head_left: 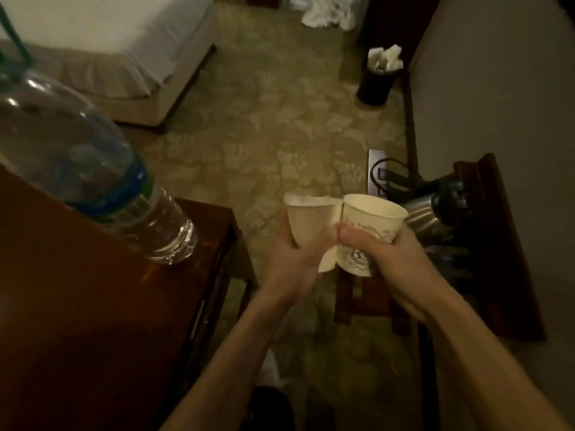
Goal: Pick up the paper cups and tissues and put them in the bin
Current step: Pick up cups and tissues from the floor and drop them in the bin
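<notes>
My left hand (291, 259) grips a plain paper cup (306, 217) that has white tissue stuffed in its mouth. My right hand (392, 259) grips a printed paper cup (370, 222), held upright and touching the first cup. Both cups hang in the air above the patterned carpet. A dark round bin (375, 85) stands on the floor at the far right beside the wall, with crumpled white tissues (385, 59) sticking out of its top.
A dark wooden table (102, 306) at the left carries a large clear water bottle (93, 169). A bed (118, 45) fills the far left. A steel kettle (435, 209) sits on a wooden stand at the right. White crumpled material (329, 14) lies on the far floor.
</notes>
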Motion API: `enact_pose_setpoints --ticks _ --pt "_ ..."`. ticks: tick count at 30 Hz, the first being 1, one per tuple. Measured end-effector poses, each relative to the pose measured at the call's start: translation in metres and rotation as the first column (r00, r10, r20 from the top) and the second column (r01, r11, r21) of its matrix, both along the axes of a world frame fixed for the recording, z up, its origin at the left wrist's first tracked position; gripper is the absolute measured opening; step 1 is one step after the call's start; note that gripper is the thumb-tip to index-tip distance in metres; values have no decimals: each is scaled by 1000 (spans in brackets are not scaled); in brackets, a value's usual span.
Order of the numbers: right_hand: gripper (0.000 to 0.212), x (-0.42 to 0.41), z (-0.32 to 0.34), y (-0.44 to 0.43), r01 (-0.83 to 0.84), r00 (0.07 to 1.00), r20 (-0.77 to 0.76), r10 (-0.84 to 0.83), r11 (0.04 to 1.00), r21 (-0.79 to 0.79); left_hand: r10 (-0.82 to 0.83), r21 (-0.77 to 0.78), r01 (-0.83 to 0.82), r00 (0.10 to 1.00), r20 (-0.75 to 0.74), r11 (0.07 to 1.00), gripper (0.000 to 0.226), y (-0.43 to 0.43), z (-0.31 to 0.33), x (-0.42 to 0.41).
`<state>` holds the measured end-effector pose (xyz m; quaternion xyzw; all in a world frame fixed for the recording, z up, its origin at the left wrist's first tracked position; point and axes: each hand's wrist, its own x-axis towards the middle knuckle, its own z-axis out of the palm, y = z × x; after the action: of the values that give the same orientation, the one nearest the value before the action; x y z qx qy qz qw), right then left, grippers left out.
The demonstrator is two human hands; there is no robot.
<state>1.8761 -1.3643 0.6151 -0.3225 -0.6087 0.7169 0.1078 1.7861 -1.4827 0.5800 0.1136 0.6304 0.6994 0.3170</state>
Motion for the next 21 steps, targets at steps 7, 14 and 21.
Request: enact_pose_setpoints --ticks 7,14,21 --pt "55 -60 76 29 -11 995 102 12 1000 -16 10 -85 -3 996 85 996 53 32 72 -61" --pt "52 -115 158 88 10 996 84 -19 994 110 -89 -32 89 996 22 995 50 93 145 -133" --pt "56 -207 187 144 36 999 -45 -27 976 213 28 30 -25 996 -87 999 46 135 189 -217"
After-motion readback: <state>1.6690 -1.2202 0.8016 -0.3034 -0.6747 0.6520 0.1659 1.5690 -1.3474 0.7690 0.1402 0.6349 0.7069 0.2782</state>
